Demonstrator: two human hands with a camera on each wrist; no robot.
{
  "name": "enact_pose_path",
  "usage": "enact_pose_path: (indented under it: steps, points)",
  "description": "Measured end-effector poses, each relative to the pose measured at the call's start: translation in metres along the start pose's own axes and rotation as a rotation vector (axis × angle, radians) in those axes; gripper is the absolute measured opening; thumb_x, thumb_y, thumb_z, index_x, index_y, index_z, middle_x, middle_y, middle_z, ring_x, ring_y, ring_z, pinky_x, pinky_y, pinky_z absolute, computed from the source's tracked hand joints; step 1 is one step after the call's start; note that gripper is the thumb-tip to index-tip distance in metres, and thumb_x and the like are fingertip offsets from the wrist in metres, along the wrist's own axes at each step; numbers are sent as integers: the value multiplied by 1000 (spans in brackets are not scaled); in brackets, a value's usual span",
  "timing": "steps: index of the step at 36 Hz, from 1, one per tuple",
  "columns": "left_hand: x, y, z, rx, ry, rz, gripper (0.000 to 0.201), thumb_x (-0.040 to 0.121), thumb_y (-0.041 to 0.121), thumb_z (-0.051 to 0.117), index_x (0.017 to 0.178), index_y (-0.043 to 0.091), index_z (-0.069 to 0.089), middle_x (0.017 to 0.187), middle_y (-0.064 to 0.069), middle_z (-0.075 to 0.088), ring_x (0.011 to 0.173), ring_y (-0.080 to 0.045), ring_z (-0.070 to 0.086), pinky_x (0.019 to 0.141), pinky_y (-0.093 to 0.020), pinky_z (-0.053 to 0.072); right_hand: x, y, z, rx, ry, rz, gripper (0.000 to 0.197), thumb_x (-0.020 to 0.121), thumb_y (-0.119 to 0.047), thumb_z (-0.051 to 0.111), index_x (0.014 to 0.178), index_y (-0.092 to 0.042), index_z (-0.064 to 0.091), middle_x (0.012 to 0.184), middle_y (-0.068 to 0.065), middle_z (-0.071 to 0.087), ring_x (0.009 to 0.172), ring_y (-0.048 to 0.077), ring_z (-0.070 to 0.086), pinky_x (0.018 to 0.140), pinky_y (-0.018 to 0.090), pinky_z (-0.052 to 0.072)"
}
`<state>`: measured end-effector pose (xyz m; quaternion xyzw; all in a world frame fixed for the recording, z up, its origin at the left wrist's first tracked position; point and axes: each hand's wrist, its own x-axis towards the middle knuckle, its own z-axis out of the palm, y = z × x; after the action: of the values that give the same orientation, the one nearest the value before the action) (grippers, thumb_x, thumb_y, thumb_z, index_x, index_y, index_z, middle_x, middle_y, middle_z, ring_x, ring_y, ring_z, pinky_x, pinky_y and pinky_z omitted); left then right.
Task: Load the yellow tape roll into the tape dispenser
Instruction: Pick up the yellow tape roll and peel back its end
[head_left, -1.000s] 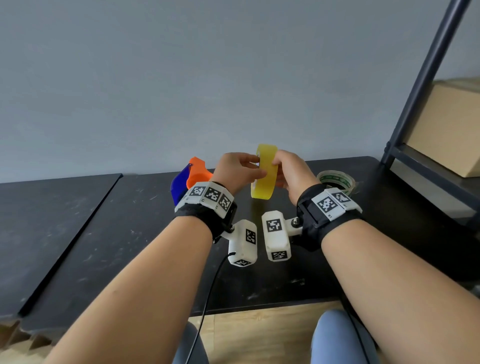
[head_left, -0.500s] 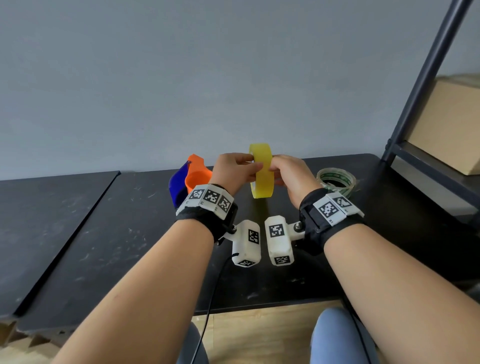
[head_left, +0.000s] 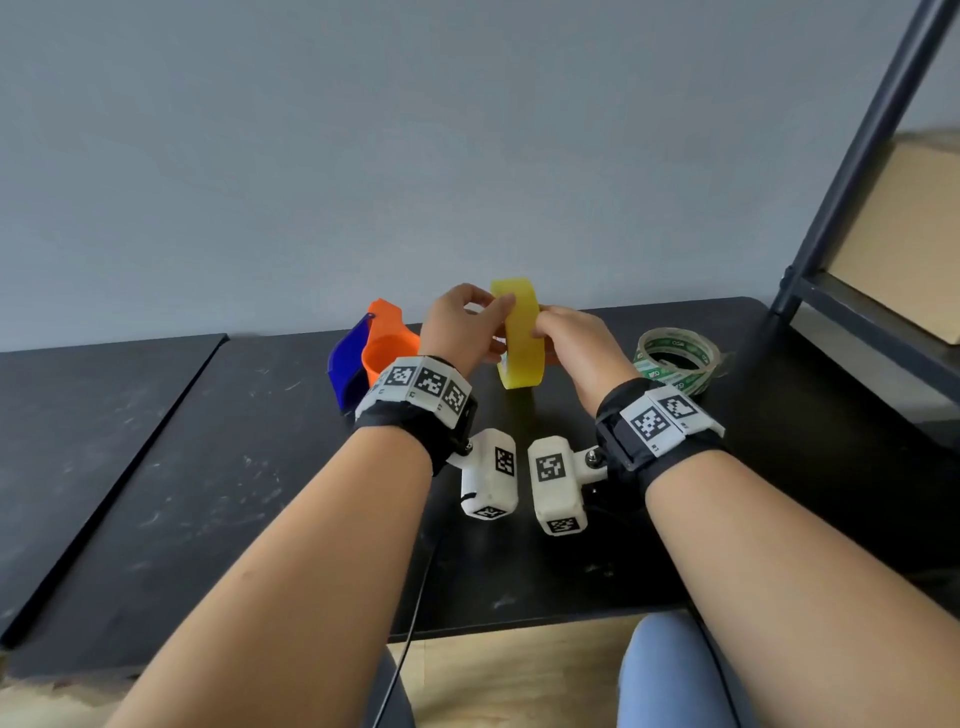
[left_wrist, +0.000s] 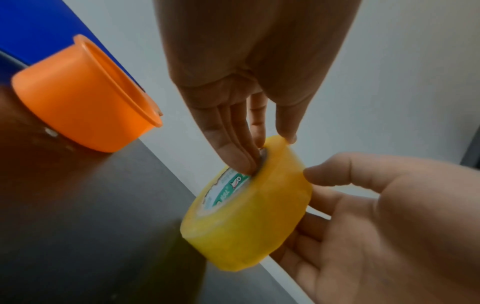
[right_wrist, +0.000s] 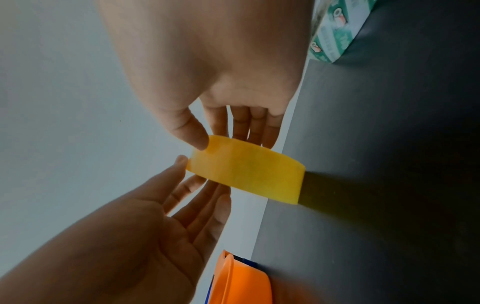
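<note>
The yellow tape roll (head_left: 519, 343) stands on edge in the air above the black table (head_left: 208, 467), held between both hands. My left hand (head_left: 496, 317) pinches its wall, with fingers (left_wrist: 241, 156) inside the printed core and the thumb on the outer face. From the other side my right hand (head_left: 545, 325) pinches the roll (right_wrist: 249, 174) with its thumb on the outer face and its fingers behind. The tape dispenser (head_left: 387, 348), an orange drum (left_wrist: 83, 111) on a blue body (head_left: 348, 364), lies on the table just left of my left hand.
A stack of clear tape rolls with green print (head_left: 675, 358) lies on the table right of my right hand. A dark metal shelf frame (head_left: 857, 156) with a cardboard box (head_left: 898, 249) stands at the right. A grey wall runs close behind the table.
Both hands have kept hold of the roll and turned it a little between them. Its top now leans left instead of right, and my left thumb has moved onto its upper rim.
</note>
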<state>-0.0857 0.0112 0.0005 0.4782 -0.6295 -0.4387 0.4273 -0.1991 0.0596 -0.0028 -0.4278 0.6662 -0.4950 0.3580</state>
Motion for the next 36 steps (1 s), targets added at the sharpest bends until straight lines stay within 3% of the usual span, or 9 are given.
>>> enact_pose_path:
  steps: [4,7,12,16,20,23,27,31,36]
  points:
    - [1,-4,-1,-45,-69,-46,29,86,15,67,113,6,60,88,-11,67,67,-17,64,70,-31,59,4,5,-1,8,17,17,21,88,-21,51,86,-7,66,113,21,67,110,36,62,102,55,47]
    - [0,-7,-4,-51,-124,-54,43,81,4,66,124,7,58,95,-14,68,81,-22,66,83,-36,59,5,7,-2,20,20,-4,31,89,-25,52,99,0,67,111,21,68,108,36,63,100,55,48]
    - [1,-9,-7,-102,-120,-45,46,84,4,65,129,5,57,107,-24,69,98,-33,70,88,-36,58,6,3,2,34,7,-39,40,92,-25,53,108,11,62,115,28,65,110,41,61,101,56,46]
    - [8,-10,-6,-118,-87,-31,41,87,3,62,127,2,58,104,-25,69,86,-27,68,79,-29,59,14,6,7,24,30,-46,51,79,-26,51,107,17,49,114,37,55,105,50,55,96,61,43]
    - [14,-12,-4,-135,-81,-21,35,88,6,62,123,4,59,103,-24,70,84,-25,68,83,-34,59,14,1,7,16,28,-38,46,75,-21,50,102,16,54,106,38,57,92,47,55,91,58,46]
    - [19,-15,-4,-139,-56,-8,32,90,8,60,121,5,60,97,-20,70,76,-21,67,74,-27,59,15,5,7,28,5,-55,28,79,-11,50,96,-1,70,116,34,61,103,46,59,102,56,43]
    - [21,-16,-3,-152,-49,-3,33,90,12,60,123,6,61,101,-22,71,80,-23,68,75,-29,60,21,8,7,63,-25,-53,24,79,-12,51,76,-24,71,105,22,70,110,39,63,104,49,48]
    - [27,-15,-3,-141,-62,-6,38,89,10,61,126,6,60,105,-22,71,82,-22,68,79,-30,59,29,6,8,67,2,-41,23,89,-8,50,99,-1,69,110,26,67,107,39,62,88,37,51]
    - [35,-13,-3,-120,-141,-22,54,82,-3,61,134,10,56,90,-11,67,85,-20,66,87,-29,58,44,6,11,64,-31,-61,30,85,-17,53,101,7,64,110,29,66,101,37,67,95,49,52]
